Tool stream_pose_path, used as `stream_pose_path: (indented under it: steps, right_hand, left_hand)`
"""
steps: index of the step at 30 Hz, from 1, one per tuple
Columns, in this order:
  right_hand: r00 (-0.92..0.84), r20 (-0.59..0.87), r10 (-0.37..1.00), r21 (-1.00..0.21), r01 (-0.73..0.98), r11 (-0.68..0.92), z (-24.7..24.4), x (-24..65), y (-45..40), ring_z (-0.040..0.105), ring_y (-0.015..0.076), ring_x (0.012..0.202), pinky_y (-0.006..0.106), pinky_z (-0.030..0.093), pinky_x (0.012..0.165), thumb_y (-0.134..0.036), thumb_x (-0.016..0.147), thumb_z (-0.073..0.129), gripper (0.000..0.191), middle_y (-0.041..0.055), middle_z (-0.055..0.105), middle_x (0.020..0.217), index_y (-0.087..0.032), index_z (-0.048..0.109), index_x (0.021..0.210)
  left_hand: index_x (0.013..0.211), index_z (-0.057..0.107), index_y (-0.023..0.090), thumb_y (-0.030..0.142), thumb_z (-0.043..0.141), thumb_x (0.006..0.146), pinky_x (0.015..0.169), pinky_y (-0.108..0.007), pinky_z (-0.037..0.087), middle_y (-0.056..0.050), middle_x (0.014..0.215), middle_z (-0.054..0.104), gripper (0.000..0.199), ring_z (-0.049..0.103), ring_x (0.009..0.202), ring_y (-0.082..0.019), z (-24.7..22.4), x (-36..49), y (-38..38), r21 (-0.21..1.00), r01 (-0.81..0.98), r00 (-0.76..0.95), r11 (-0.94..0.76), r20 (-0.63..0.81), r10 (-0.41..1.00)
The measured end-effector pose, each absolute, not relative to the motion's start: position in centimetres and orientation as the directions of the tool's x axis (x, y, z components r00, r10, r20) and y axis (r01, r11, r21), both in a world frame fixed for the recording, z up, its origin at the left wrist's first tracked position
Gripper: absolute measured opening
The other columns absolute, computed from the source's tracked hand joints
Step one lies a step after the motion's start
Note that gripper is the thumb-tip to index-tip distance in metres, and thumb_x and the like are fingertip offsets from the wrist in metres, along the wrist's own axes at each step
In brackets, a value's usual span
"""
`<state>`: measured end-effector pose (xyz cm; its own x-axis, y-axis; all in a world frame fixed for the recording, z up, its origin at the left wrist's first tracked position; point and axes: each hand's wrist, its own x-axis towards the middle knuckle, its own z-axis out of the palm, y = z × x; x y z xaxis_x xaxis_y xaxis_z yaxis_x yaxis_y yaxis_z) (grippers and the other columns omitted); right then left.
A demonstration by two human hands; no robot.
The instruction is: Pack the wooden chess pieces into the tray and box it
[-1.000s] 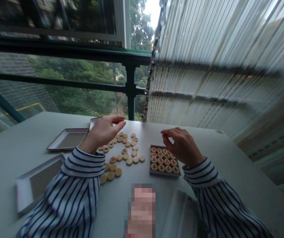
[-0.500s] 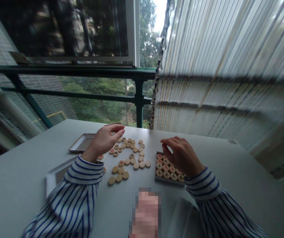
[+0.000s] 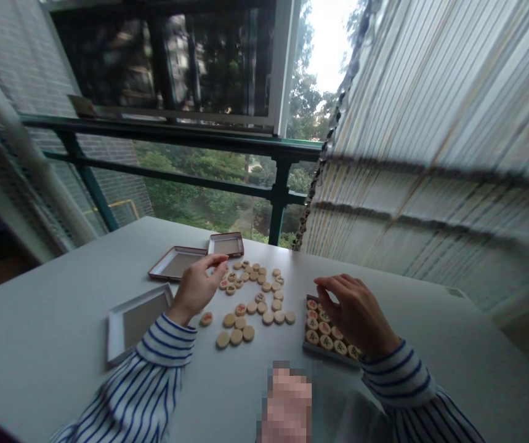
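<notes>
Over the left side of the loose xiangqi pieces [image 3: 255,307] is my left hand [image 3: 198,286], its thumb and forefinger drawn together in a pinch. Anything between those fingertips is too small to make out. My right hand [image 3: 359,317] hovers palm down over a grey box [image 3: 322,352], thumb and bent fingers apart, with no piece visible in it. Rows of round wooden pieces [image 3: 325,343] with red and black characters lie in the box; the hand hides its far right part. Some loose pieces are face up, others show blank tops.
Three shallow trays or lids stand on the white table [image 3: 42,332]: a white one [image 3: 113,335], a brown-rimmed one [image 3: 156,272] and a smaller one [image 3: 226,255]. Beyond the table are a green railing [image 3: 199,174] and a striped curtain [image 3: 412,111]. A blurred-out patch [image 3: 287,406] shows at the front.
The view has turned a little left, so the table contents sit farther right. My left hand has come back nearer, uncovering the small tray. My right hand stays over the box.
</notes>
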<state>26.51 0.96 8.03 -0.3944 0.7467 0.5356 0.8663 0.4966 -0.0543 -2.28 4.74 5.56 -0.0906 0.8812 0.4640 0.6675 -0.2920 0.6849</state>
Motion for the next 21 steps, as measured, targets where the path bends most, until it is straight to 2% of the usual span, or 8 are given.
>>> stream_pose_path:
  steps: [5,13,15,21]
  right_hand:
    - [-0.407,0.530,0.744,-0.083,0.848,0.523,7.9,25.7,0.8,0.054,0.0185,0.078,0.032,0.041,0.073,-0.020,0.082,0.044,0.018,0.0067,0.063,0.083,-0.017,0.059,0.092]
    - [-0.480,0.487,0.729,-0.101,0.798,0.594,8.0,22.0,1.4,0.056,0.0157,0.074,0.028,0.042,0.068,-0.019,0.082,0.044,0.018,0.0057,0.063,0.079,-0.018,0.060,0.090]
    - [-0.503,0.473,0.723,-0.116,0.778,0.617,8.0,20.8,2.1,0.056,0.0152,0.077,0.027,0.041,0.069,-0.019,0.082,0.044,0.018,0.0058,0.063,0.081,-0.018,0.060,0.090]
    - [-0.514,0.381,0.769,-0.245,0.746,0.620,6.6,17.8,4.2,0.055,0.0123,0.069,0.022,0.040,0.064,-0.020,0.081,0.044,0.019,0.0032,0.062,0.077,-0.019,0.060,0.091]
  left_hand:
    - [0.097,0.058,0.018,0.035,0.040,0.081,0.080,-0.030,0.045,-0.006,0.097,0.064,0.030,0.059,0.088,-0.018,4.1,-2.9,4.3,0.622,0.736,-0.066,-0.269,0.460,0.885]
    - [0.097,0.059,0.015,0.023,0.047,0.078,0.089,-0.037,0.040,-0.009,0.104,0.061,0.024,0.054,0.099,-0.022,0.9,-3.5,5.4,0.358,0.878,0.107,-0.317,0.498,0.861]
    - [0.096,0.060,0.015,0.023,0.050,0.076,0.089,-0.036,0.040,-0.010,0.105,0.061,0.023,0.053,0.100,-0.022,0.4,-3.5,5.6,0.330,0.887,0.134,-0.323,0.486,0.864]
    - [0.093,0.061,0.016,0.024,0.057,0.072,0.087,-0.037,0.041,-0.010,0.106,0.060,0.023,0.053,0.100,-0.023,-0.3,-3.3,5.8,0.325,0.890,0.157,-0.319,0.438,0.885]
